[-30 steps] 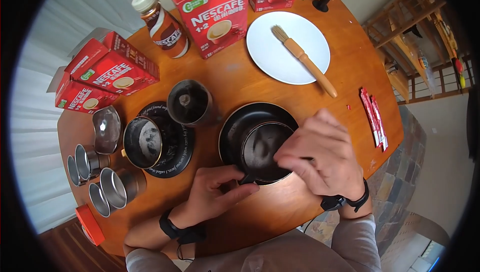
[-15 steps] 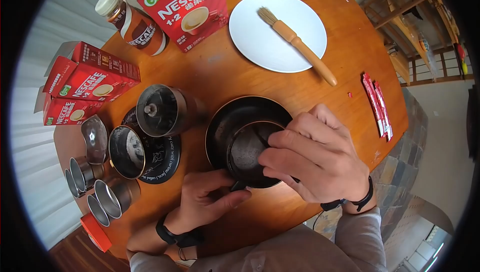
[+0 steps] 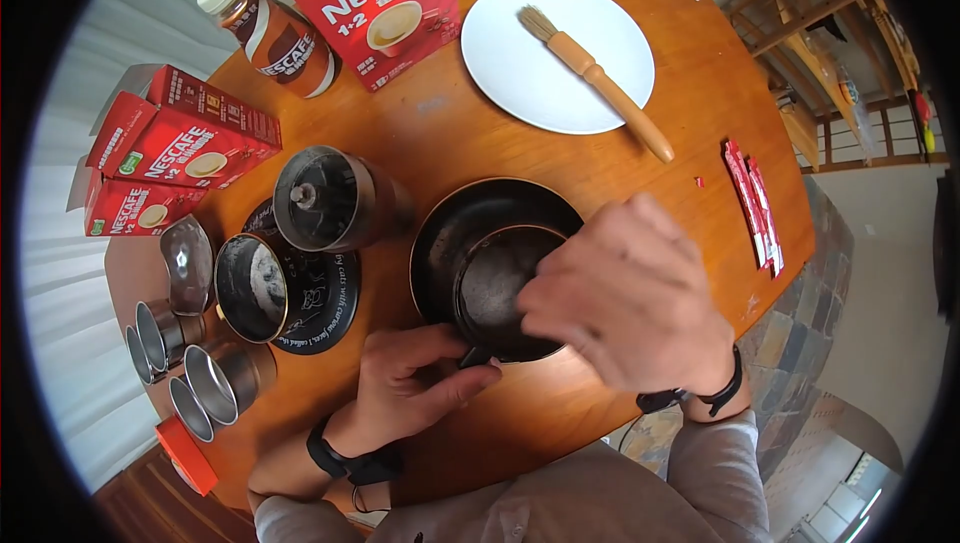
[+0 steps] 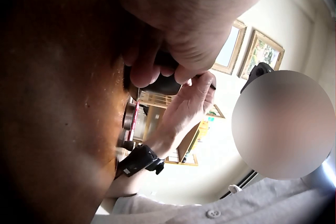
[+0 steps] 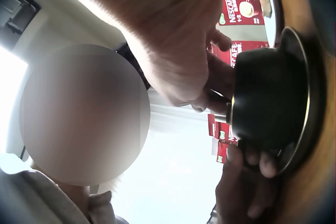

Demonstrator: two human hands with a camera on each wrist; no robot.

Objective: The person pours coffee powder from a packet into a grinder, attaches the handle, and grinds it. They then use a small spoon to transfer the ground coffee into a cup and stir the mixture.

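A black cup (image 3: 498,291) with a thin gold rim stands on a black saucer (image 3: 432,243), with dark, foamy-looking liquid inside. My left hand (image 3: 415,388) pinches the cup's handle (image 3: 475,355) between thumb and fingers. Over the cup's right side, my right hand (image 3: 635,293) has its fingers curled round a thin dark utensil, whose tip (image 4: 212,86) shows in the left wrist view. Its lower end is hidden by the hand and cup. The right wrist view shows the cup (image 5: 268,98) upright, with the right hand (image 5: 178,50) at its rim.
Left stand a dark canister (image 3: 325,198), a second black cup (image 3: 252,288) on a printed coaster, a glass and metal cups (image 3: 212,383). Behind are red boxes (image 3: 375,18), a bottle (image 3: 275,38) and a white plate (image 3: 500,63) bearing a brush. Red sachets (image 3: 752,205) lie right.
The head view has shifted, so the table's objects appear displaced. My right hand has turned and shifted slightly over the cup, and the utensil is now hidden there. My left hand keeps hold of the handle.
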